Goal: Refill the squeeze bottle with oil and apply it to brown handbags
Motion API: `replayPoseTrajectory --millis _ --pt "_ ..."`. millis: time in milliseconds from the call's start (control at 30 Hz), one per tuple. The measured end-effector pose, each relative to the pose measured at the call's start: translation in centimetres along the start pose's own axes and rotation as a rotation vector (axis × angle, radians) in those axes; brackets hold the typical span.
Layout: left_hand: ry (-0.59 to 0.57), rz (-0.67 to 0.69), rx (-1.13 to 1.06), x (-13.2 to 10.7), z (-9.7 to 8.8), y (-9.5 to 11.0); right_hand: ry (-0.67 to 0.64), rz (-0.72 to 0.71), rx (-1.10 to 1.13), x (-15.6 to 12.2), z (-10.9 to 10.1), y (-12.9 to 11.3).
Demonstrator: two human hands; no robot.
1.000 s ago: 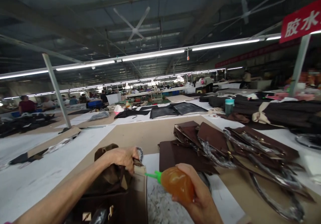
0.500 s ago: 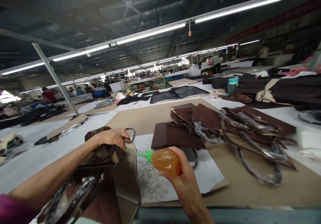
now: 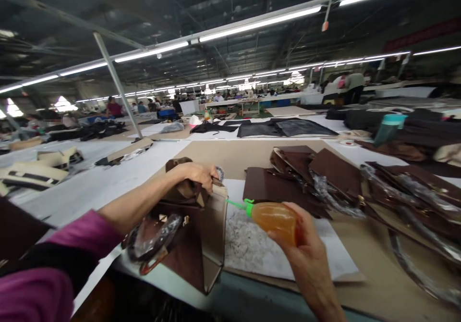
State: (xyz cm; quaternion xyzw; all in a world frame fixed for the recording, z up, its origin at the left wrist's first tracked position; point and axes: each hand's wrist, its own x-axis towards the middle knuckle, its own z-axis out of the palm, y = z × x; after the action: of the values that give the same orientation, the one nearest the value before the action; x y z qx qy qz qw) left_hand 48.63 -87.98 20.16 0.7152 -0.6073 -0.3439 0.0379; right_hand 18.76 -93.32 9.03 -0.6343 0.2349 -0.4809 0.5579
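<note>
My right hand (image 3: 302, 235) is wrapped round a glue bottle (image 3: 275, 220) of amber liquid with a green nozzle. The bottle lies tilted sideways, its thin tip pointing left at the upper edge of a brown handbag (image 3: 187, 245). That bag stands at the table's front edge, its beige side panel facing right and its handle wrapped in clear plastic. My left hand (image 3: 203, 175) grips the bag's top edge near the far corner; its fingertips are partly hidden. Whether the nozzle touches the panel I cannot tell. Under the bottle lies a glue-stained white sheet (image 3: 252, 250).
Several brown handbags (image 3: 334, 175) with plastic-wrapped handles lie piled on the right. A teal bottle (image 3: 389, 129) stands behind them. Flat black pieces (image 3: 284, 128) lie farther back, and cream-and-black pieces (image 3: 36, 173) are at the left. A metal post (image 3: 118, 84) rises beyond the table; people work in the distance.
The camera view has turned left, so everything appears farther right. Both hands keep their holds, and the nozzle tip stays close to the bag's upper edge.
</note>
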Motion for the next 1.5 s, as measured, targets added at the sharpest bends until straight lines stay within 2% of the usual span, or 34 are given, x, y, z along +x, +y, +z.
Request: replayPoseTrajectory --millis 233,533,733,967,1100,1233,1500 --pt "-0.017 -0.009 -0.017 0.1 -0.4 -0.8 0.021 -0.09 -0.283 1.1 0.7 -1.0" --pt "-0.02 0.04 0.06 0.4 -0.7 -1.1 0.044 -0.211 -0.423 2.1 2.4 -2.5" --pt "-0.025 0.07 0.078 1.1 -0.7 -1.8 0.017 -0.352 -0.599 2.8 2.4 -2.7" --pt "-0.03 0.079 0.11 1.3 -0.6 -1.8 -0.04 -0.45 -0.679 2.8 2.0 -2.5" --pt "-0.035 0.053 0.093 0.8 -0.6 -1.2 -0.072 -0.458 -0.737 2.5 1.7 -2.7" --pt "-0.017 0.044 0.113 0.4 -0.6 -1.0 -0.05 -0.425 -0.751 2.0 1.4 -2.7" --pt "0.014 0.069 0.133 0.0 -0.3 -1.2 -0.013 -0.386 -0.658 1.7 2.1 -2.4"
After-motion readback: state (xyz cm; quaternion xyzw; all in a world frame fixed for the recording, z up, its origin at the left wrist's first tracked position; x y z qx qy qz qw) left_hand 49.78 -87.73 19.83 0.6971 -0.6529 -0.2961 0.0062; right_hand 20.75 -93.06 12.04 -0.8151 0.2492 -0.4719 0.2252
